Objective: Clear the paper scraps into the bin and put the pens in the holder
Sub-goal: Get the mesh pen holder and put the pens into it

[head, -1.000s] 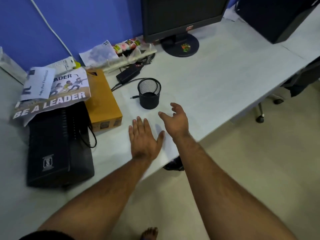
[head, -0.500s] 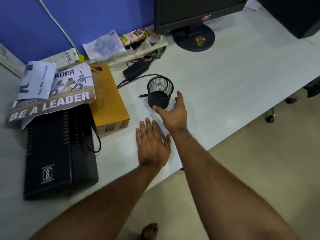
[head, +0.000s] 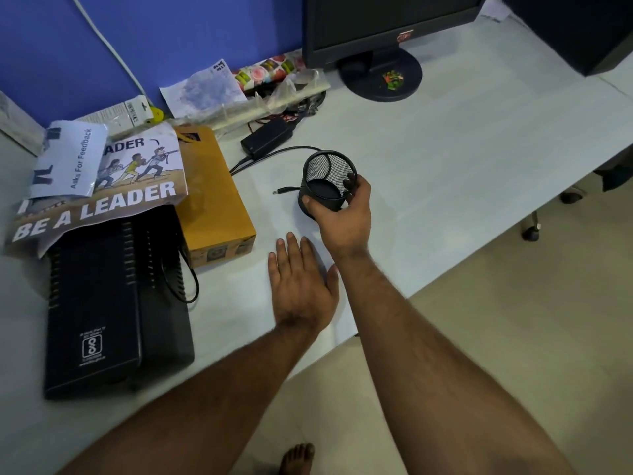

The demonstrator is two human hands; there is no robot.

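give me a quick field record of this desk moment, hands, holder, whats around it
right hand: grips the black mesh pen holder, tilted toward the camera
holder contents: none seen
left hand: flat on the white desk, fingers straight
left of holder: yellow box, black unit under a "BE A LEADER" poster
behind holder: power adapter, monitor
pens, bin: not in view

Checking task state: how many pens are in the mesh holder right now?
0. The black mesh pen holder, tilted in the right hand, shows only its bare base inside. No pens show on the desk either; some may be hidden under the papers.
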